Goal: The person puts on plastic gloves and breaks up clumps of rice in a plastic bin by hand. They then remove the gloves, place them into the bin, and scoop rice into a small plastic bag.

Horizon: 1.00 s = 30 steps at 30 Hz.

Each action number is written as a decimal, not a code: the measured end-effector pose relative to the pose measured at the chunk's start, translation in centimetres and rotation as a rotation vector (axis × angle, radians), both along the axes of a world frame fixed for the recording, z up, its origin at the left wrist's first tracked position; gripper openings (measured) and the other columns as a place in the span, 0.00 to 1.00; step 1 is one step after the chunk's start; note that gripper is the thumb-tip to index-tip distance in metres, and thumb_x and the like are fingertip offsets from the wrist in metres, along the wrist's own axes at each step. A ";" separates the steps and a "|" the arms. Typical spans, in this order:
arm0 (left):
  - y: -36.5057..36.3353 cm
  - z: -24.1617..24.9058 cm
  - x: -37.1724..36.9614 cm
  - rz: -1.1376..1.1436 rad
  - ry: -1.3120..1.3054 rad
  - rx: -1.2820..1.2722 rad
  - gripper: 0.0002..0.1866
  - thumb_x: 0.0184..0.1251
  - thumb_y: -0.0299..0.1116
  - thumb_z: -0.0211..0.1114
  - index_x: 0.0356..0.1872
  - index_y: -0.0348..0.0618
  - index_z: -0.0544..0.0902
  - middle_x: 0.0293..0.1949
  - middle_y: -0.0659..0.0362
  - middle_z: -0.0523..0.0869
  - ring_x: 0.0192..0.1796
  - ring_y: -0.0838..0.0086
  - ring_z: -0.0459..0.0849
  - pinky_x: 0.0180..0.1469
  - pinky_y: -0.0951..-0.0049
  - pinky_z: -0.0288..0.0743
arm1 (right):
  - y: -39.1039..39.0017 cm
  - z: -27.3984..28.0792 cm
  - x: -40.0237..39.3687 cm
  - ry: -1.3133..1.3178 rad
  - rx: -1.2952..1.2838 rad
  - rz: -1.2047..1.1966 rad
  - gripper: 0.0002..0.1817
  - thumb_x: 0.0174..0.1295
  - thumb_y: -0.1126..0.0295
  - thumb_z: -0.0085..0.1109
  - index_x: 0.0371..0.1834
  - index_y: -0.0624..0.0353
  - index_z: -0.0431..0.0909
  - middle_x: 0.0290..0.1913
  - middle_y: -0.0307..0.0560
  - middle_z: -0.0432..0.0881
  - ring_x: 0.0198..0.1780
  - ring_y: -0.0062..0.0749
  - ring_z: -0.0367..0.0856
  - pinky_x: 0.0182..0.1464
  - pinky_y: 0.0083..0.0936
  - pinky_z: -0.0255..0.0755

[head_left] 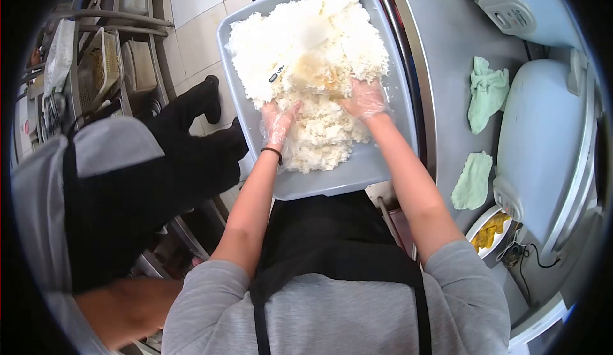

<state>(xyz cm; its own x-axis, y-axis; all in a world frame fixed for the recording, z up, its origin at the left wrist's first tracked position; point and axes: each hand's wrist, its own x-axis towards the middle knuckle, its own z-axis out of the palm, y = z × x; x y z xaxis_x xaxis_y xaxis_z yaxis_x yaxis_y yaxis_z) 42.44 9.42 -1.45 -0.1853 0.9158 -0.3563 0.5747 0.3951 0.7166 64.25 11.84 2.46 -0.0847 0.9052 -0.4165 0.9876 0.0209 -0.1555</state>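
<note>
A large grey-blue plastic tub (319, 186) is heaped with cooked white rice (345, 23). Part of the rice looks yellowish-brown near the middle. My left hand (279, 123), in a clear plastic glove, presses into the near left side of the heap with thumb and fingers apart. On the right, my right hand (368, 99), gloved the same way, is pushed into the rice; its thumb points inward and its fingertips are partly buried. Between my hands lies a looser, lower mound of rice. The tub's bottom shows at the near end.
A co-worker in a black apron (121, 195) stands close on my left. Shelves with a yellow basket (100, 67) are at the far left. On the right, a steel counter (440, 55) bears green cloths (486, 93), a pale-blue rice cooker (543, 138) and a white dish (490, 230) of yellow food.
</note>
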 end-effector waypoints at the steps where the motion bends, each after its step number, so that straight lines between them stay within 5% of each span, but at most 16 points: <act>1: 0.6 1.3 0.5 0.020 0.056 -0.046 0.26 0.46 0.42 0.69 0.45 0.36 0.77 0.38 0.50 0.81 0.42 0.66 0.79 0.47 0.69 0.69 | 0.5 -0.5 0.1 -0.001 -0.001 0.006 0.43 0.49 0.44 0.53 0.63 0.60 0.57 0.51 0.60 0.73 0.56 0.43 0.69 0.61 0.35 0.57; 3: 1.1 1.4 0.1 0.047 0.118 -0.095 0.25 0.47 0.42 0.68 0.45 0.36 0.77 0.38 0.51 0.82 0.40 0.68 0.79 0.47 0.70 0.69 | 1.9 -1.9 0.0 -0.072 -0.185 -0.062 0.47 0.44 0.38 0.52 0.65 0.53 0.53 0.52 0.61 0.72 0.55 0.44 0.71 0.58 0.35 0.61; 6: 2.1 -1.6 -1.6 0.134 -0.180 -0.288 0.33 0.39 0.47 0.71 0.45 0.33 0.75 0.44 0.48 0.79 0.42 0.61 0.79 0.50 0.66 0.67 | 2.7 -3.6 0.5 -0.029 -0.341 -0.147 0.50 0.40 0.36 0.55 0.66 0.47 0.51 0.53 0.61 0.71 0.54 0.46 0.71 0.57 0.35 0.62; 9: 2.1 -4.9 -3.1 0.028 -0.164 -0.338 0.32 0.50 0.52 0.62 0.49 0.33 0.74 0.48 0.48 0.77 0.49 0.63 0.76 0.53 0.69 0.66 | 3.1 -3.4 0.8 0.074 -0.424 -0.220 0.50 0.41 0.37 0.54 0.67 0.46 0.49 0.55 0.61 0.69 0.56 0.49 0.69 0.58 0.34 0.62; 11: 1.8 -8.6 -4.1 -0.038 -0.507 -0.220 0.32 0.58 0.54 0.51 0.51 0.34 0.72 0.53 0.47 0.74 0.57 0.65 0.70 0.58 0.70 0.61 | 2.7 -6.5 1.3 0.166 -0.441 -0.275 0.50 0.42 0.36 0.53 0.68 0.46 0.47 0.57 0.62 0.66 0.58 0.50 0.66 0.59 0.34 0.62; 15: 1.8 -8.5 -4.3 -0.278 -0.237 -0.367 0.31 0.62 0.53 0.47 0.55 0.36 0.70 0.58 0.48 0.69 0.63 0.67 0.63 0.63 0.69 0.55 | 1.3 -11.1 2.3 0.558 -0.374 -0.346 0.53 0.42 0.36 0.54 0.68 0.49 0.43 0.62 0.62 0.60 0.63 0.51 0.59 0.62 0.33 0.58; 17: 0.1 -12.9 -4.8 -0.142 -0.968 -0.283 0.33 0.59 0.55 0.50 0.57 0.39 0.69 0.61 0.52 0.65 0.64 0.66 0.62 0.64 0.70 0.52 | -0.1 -9.3 1.4 0.603 -0.403 -0.445 0.53 0.42 0.38 0.57 0.68 0.53 0.43 0.62 0.61 0.59 0.63 0.50 0.59 0.63 0.32 0.57; 18: 0.1 -10.4 -3.6 -0.141 -0.970 -0.287 0.33 0.59 0.55 0.50 0.57 0.39 0.69 0.61 0.52 0.65 0.64 0.66 0.62 0.64 0.70 0.52 | -0.9 -8.6 1.0 0.651 -0.432 -0.540 0.54 0.41 0.41 0.60 0.68 0.57 0.44 0.63 0.60 0.59 0.63 0.49 0.59 0.63 0.30 0.56; 20: 0.6 -2.1 0.5 -0.087 -0.438 -0.697 0.33 0.58 0.55 0.53 0.58 0.41 0.69 0.61 0.55 0.66 0.64 0.67 0.61 0.64 0.72 0.52 | -2.5 -11.1 1.0 0.654 -0.491 -0.467 0.54 0.41 0.44 0.63 0.67 0.60 0.45 0.63 0.59 0.60 0.63 0.47 0.59 0.63 0.29 0.57; 21: -0.2 -2.6 1.1 -0.089 -0.437 -0.698 0.33 0.58 0.55 0.53 0.58 0.41 0.69 0.61 0.55 0.66 0.64 0.67 0.61 0.64 0.72 0.52 | -3.1 -11.9 1.1 0.657 -0.548 -0.392 0.55 0.40 0.48 0.67 0.66 0.64 0.46 0.62 0.57 0.61 0.63 0.46 0.60 0.62 0.28 0.57; 23: -1.6 -4.4 1.9 -0.060 -0.823 -0.588 0.33 0.56 0.54 0.56 0.58 0.43 0.69 0.61 0.56 0.66 0.63 0.68 0.62 0.63 0.71 0.54 | -3.6 -8.7 0.4 0.748 -0.640 -0.454 0.53 0.39 0.50 0.68 0.65 0.64 0.50 0.61 0.56 0.63 0.61 0.43 0.63 0.61 0.28 0.59; 27: -2.8 -1.8 3.1 -0.032 -0.962 -0.563 0.28 0.59 0.50 0.55 0.57 0.45 0.70 0.58 0.57 0.70 0.60 0.70 0.66 0.59 0.72 0.60 | -5.2 -4.0 -0.9 0.906 -0.589 -0.361 0.45 0.38 0.56 0.70 0.60 0.63 0.59 0.53 0.52 0.72 0.53 0.36 0.70 0.56 0.26 0.64; 28: -2.9 -3.5 3.1 0.044 -0.897 -0.653 0.23 0.63 0.42 0.52 0.55 0.39 0.71 0.54 0.56 0.74 0.56 0.69 0.71 0.57 0.73 0.63 | -5.8 -3.7 -0.9 0.934 -0.518 -0.286 0.42 0.38 0.59 0.71 0.58 0.61 0.62 0.50 0.50 0.75 0.51 0.34 0.72 0.54 0.26 0.65; 30: -3.2 -4.6 2.8 -0.060 -0.963 -0.620 0.20 0.64 0.37 0.51 0.54 0.36 0.71 0.53 0.53 0.75 0.54 0.68 0.73 0.57 0.73 0.65 | -7.9 -6.6 -0.5 0.968 -0.408 -0.429 0.40 0.38 0.60 0.70 0.57 0.61 0.64 0.49 0.49 0.75 0.50 0.33 0.72 0.53 0.25 0.66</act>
